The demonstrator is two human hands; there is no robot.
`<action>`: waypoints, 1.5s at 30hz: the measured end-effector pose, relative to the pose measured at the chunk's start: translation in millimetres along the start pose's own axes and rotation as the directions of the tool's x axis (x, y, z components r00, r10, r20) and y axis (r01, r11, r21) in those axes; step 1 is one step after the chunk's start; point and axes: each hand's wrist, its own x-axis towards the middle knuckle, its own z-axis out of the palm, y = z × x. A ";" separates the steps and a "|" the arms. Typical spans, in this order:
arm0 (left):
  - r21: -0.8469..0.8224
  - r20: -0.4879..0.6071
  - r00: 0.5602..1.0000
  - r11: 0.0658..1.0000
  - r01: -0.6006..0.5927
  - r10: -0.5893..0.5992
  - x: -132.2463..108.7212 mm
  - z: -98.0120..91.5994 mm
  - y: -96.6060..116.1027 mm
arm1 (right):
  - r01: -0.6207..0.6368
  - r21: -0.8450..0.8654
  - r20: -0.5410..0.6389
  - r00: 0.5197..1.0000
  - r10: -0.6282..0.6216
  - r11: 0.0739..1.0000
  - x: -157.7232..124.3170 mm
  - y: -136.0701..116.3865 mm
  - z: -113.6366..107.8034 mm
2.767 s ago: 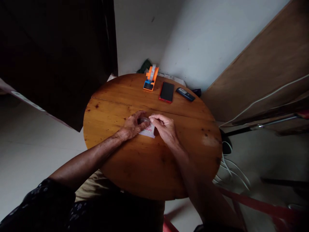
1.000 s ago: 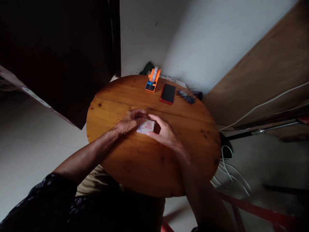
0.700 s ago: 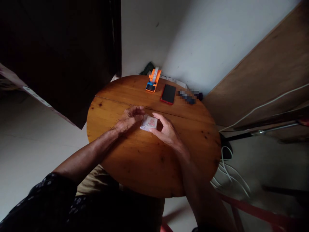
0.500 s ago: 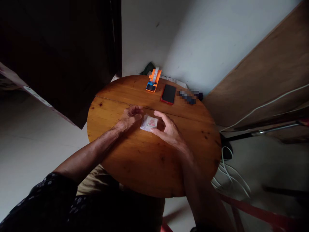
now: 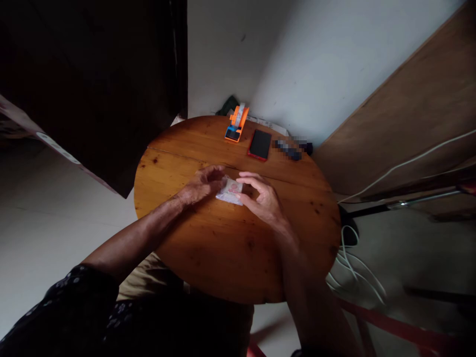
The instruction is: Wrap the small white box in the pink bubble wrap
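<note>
A small whitish packet with a reddish mark lies on the round wooden table, between my two hands. My left hand is at the packet's left edge, its fingers curled and its thumb reaching the plastic. At the right edge is my right hand, its thumb touching the packet's side and its fingers arched apart from the thumb above the far right corner.
Toward the table's far edge stand an orange and blue tape dispenser, a phone in a red case and a blurred dark object. White cables hang at the right. A dark cabinet is at the left.
Both hands have closed in a little on the packet. Its near edge now looks tilted or lifted slightly, and the left thumb covers its left side.
</note>
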 end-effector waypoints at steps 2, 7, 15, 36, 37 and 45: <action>0.026 0.041 0.999 1.000 0.012 -0.013 -0.2 0.8 -1.6 | 0.015 -0.016 -0.017 1.000 -0.015 1.000 -0.6 -0.1 4.4; 0.047 0.082 0.997 0.999 -0.014 0.010 4.8 -2.2 -11.0 | 0.048 -0.055 -0.115 0.992 -0.055 0.997 -0.9 0.8 15.9; 0.105 0.094 0.995 0.994 -0.035 0.026 5.5 -3.2 -13.0 | 0.082 -0.068 -0.207 0.974 -0.094 0.994 -0.5 1.0 19.6; 0.160 0.077 0.997 0.987 -0.030 0.017 -1.2 2.5 -0.9 | 0.102 -0.047 -0.084 0.991 -0.106 0.994 -0.6 1.3 22.6; 0.160 0.079 0.997 0.987 -0.032 0.020 -1.2 2.2 -1.1 | 0.100 -0.044 -0.088 0.991 -0.103 0.994 -0.7 0.4 21.8; 0.124 0.080 0.996 0.992 -0.039 0.029 2.6 0.9 -8.5 | 0.063 0.065 -0.146 0.988 -0.053 0.996 -2.8 -15.0 8.9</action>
